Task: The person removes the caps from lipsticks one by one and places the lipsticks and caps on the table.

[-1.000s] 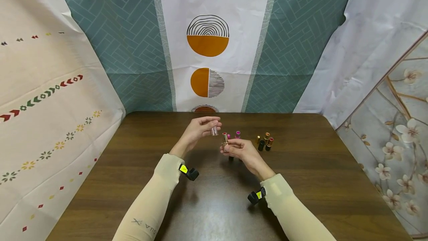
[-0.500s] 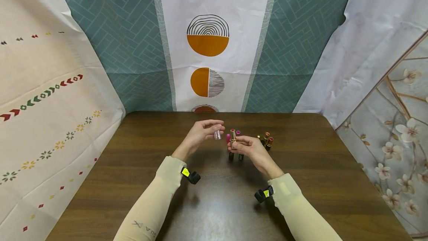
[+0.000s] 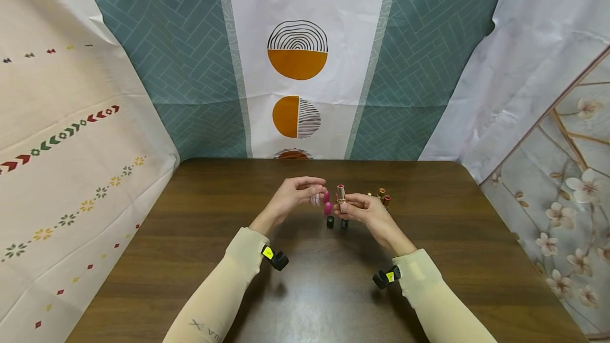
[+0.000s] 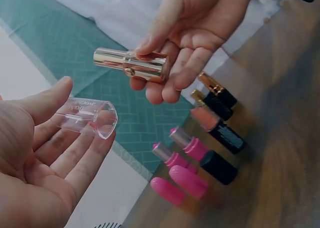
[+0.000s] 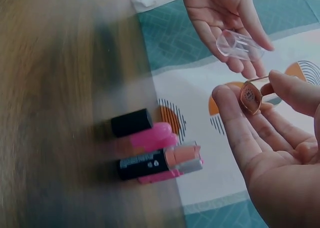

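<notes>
My left hand (image 3: 292, 199) pinches a clear plastic cap (image 4: 86, 116) between thumb and fingers, its open end towards the right hand. A gold lipstick (image 4: 132, 64) is gripped by the base in my right hand (image 3: 366, 211); the head view shows its red tip pointing up. Cap and lipstick are held apart above the table. Below them stand two pink lipsticks (image 4: 189, 144), two pink caps (image 4: 188, 181), a black cap (image 4: 218, 167) and a peach lipstick (image 4: 224, 130) with a black base, partly hidden behind the right hand in the head view.
Lipsticks with black bases and gold parts (image 3: 382, 193) stand farther right, partly behind the right hand. The brown wooden table (image 3: 229, 184) ends at a patterned cloth backdrop (image 3: 200, 68). Each sleeve carries a black wrist camera (image 3: 280, 261).
Both hands have shifted right and slightly towards me, still holding the clear cap and the gold lipstick. More of the pink and black caps shows between them.
</notes>
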Demonstrator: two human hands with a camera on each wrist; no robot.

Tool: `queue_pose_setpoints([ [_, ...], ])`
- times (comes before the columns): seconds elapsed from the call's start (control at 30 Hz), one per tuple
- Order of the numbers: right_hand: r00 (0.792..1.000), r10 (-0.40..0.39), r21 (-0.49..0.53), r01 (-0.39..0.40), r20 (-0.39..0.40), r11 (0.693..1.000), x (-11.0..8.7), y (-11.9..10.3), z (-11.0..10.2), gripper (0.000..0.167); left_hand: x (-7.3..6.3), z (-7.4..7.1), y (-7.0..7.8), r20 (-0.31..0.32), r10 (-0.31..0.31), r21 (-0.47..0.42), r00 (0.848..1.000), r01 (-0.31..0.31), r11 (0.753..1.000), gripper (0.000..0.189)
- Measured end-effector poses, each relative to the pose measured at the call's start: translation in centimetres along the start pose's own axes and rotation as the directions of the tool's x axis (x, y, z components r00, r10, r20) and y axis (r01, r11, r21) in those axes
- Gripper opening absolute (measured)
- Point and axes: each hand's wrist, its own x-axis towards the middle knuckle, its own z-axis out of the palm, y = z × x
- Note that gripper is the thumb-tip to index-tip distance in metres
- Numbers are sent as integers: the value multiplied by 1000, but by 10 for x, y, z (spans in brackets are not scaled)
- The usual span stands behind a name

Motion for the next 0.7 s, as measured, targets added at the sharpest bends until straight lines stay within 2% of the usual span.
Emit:
queue_pose_setpoints([
  [0.27, 998, 8, -68, -3, 66, 998, -8, 5, -15, 41, -7, 11, -9, 49, -13, 3, 999, 13, 1000, 38],
  [0.43, 994, 36, -137, -22, 103, 990, -15, 10, -24, 42, -10, 17, -17, 76, -15, 45, 997, 12, 999, 40],
  [0.7, 986, 74, -188, -46, 147, 981, -16, 15, -29, 36, -11, 29, -28, 93, -10, 105, 996, 0, 994, 36],
])
